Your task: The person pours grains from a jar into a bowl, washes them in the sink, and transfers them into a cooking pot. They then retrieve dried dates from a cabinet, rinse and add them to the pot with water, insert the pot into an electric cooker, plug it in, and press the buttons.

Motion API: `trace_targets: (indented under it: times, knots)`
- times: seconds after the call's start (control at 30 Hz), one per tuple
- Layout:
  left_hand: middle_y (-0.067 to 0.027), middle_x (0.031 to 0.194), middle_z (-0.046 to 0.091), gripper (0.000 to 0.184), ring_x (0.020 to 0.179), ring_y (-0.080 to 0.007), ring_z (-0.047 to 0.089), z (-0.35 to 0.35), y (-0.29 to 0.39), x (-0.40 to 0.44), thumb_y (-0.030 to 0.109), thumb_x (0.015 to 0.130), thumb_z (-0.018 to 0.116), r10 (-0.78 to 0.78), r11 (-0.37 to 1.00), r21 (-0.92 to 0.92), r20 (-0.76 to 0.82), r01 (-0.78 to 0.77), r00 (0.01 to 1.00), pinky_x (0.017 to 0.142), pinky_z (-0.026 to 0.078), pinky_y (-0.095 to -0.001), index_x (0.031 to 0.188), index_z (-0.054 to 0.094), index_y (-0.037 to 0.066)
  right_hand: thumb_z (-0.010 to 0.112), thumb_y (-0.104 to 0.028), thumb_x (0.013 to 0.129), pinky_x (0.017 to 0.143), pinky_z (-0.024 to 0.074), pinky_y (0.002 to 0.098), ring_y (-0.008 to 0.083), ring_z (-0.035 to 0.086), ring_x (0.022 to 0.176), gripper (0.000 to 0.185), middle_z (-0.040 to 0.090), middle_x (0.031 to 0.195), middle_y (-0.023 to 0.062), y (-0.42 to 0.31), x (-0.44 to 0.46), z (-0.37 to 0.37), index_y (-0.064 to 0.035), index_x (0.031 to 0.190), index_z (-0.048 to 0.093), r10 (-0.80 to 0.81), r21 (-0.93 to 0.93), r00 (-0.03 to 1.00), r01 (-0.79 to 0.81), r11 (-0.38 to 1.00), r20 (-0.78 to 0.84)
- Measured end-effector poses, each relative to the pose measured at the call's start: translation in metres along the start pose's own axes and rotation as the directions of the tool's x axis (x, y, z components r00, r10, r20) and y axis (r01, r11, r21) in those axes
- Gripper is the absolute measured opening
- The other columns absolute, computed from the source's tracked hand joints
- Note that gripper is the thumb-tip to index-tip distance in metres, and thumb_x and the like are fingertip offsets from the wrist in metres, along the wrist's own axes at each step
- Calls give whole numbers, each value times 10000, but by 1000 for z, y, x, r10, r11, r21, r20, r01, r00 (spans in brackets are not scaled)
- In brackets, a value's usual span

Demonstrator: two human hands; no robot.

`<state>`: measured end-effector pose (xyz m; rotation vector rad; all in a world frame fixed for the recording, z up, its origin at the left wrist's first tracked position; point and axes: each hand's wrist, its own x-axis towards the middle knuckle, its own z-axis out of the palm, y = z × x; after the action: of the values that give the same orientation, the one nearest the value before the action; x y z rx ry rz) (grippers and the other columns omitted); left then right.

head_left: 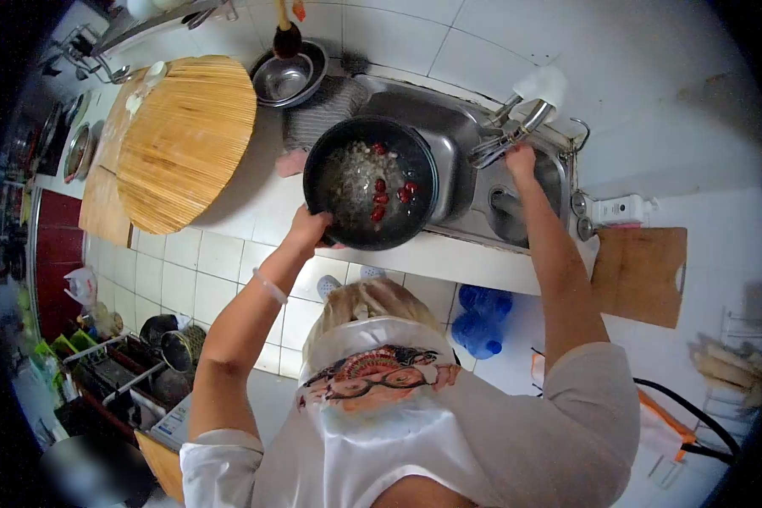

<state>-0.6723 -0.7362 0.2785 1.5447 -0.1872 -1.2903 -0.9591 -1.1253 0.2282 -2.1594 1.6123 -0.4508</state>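
A black round pot (339, 182) is tilted over the counter's front edge beside the sink. It holds cloudy liquid with small pale pieces and several red dates (379, 198). My left hand (311, 227) is closed on its near left rim, the thumb on top. Over the sink's right basin, my right hand (521, 158) is closed at the metal faucet (533, 118); its fingers are partly hidden. The steel double sink (453, 161) lies just right of the pot.
A large round straw lid (186, 140) lies on the left counter over a wooden board (102, 199). Steel bowls (289, 80) stand behind the pot by a grey cloth (326, 110). Blue plastic bottles (481, 322) are on the floor. A cutting board (639, 275) leans at right.
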Motion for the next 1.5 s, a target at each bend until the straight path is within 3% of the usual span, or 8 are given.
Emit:
trace_targets:
  times: [0.03, 0.07, 0.1, 0.17, 0.23, 0.5, 0.57, 1.5]
  knots:
    - [-223, 855, 600, 342, 638, -321, 638, 10, 2, 12, -12, 746, 432, -7, 1000, 6, -6, 7, 1000, 526, 580, -411, 1073, 456, -110, 482, -183, 883, 698, 471, 314, 205, 593, 831, 272, 618, 967, 89, 13, 28, 17, -40, 1097, 570, 69, 706, 993, -115, 699, 95]
    - [-224, 852, 601, 333, 634, -321, 641, 26, 14, 11, -6, 759, 435, 28, 1000, -3, -10, -28, 1000, 515, 577, -411, 1076, 449, -107, 484, -215, 885, 752, 468, 336, 207, 582, 887, 315, 612, 1032, 101, 30, 56, 35, -49, 1141, 562, 48, 980, 979, -200, -22, 200]
    - [-224, 852, 601, 333, 634, -321, 641, 36, 17, 21, -6, 759, 435, 29, 1000, 3, -8, -29, 1000, 515, 577, -411, 1076, 449, -107, 484, -215, 885, 752, 468, 336, 207, 582, 887, 315, 612, 1032, 101, 33, 65, 36, -49, 1141, 562, 52, 980, 979, -197, -27, 198]
    - [-207, 947, 589, 448, 681, -344, 641, 50, 13, 47, -46, 710, 445, -103, 992, -64, 41, 105, 994, 522, 585, -427, 1155, 427, -5, 475, -251, 888, 800, 452, 351, 216, 576, 944, 327, 612, 1054, 124, 36, 75, 41, -55, 1129, 575, -64, 715, 991, -42, 697, 120]
    - [-204, 905, 599, 402, 656, -336, 639, 58, -2, 73, -52, 720, 443, -58, 994, -82, 132, 69, 990, 498, 581, -435, 1120, 462, -12, 470, -270, 889, 824, 445, 359, 221, 573, 972, 334, 612, 1066, 136, 46, 86, 52, -59, 1122, 581, -126, 397, 984, 66, 915, 126]
    - [-218, 937, 589, 281, 691, -371, 632, 121, 5, 95, 9, 809, 470, -253, 966, -34, 38, 255, 967, 481, 578, -460, 1085, 471, -40, 508, -193, 848, 748, 469, 353, 255, 622, 793, 256, 652, 847, 152, 43, 62, 74, -31, 997, 637, -381, 567, 923, 342, 749, -54]
    - [-244, 899, 598, 286, 664, -384, 639, 125, 1, 96, -36, 771, 478, -244, 966, -79, 44, 246, 969, 470, 576, -451, 1049, 472, -102, 534, -173, 833, 743, 476, 344, 253, 627, 801, 234, 655, 845, 156, 8, 28, 50, -32, 985, 644, -431, 180, 897, 442, 879, -97]
    - [-329, 852, 580, 295, 678, -450, 622, 119, 0, 117, -27, 781, 416, -436, 891, -35, 217, 453, 874, 497, 580, -433, 1035, 410, -178, 616, -135, 798, 667, 486, 284, 168, 614, 725, 205, 649, 805, 113, 17, 40, 58, 1, 950, 624, -441, 278, 896, 438, 855, -54]
